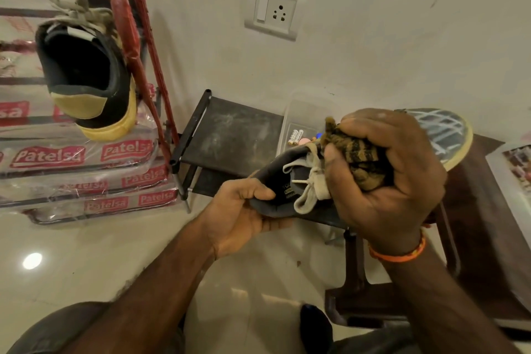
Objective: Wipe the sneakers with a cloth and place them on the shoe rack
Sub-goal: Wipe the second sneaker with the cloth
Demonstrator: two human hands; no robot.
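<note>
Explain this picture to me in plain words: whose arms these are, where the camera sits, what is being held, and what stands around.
There is no machine here. A person wears a camera on the head, so you look down along their own two arms. The left hand grips the heel end of a dark sneaker with pale laces. The right hand, with an orange band at the wrist, is curled round a bunched brown striped cloth pressed on the shoe. Behind them stands a low dark shoe rack with a clear tub on it. The second sneaker rests at the left on a stack of wrapped packs. A wall socket is above.
</note>
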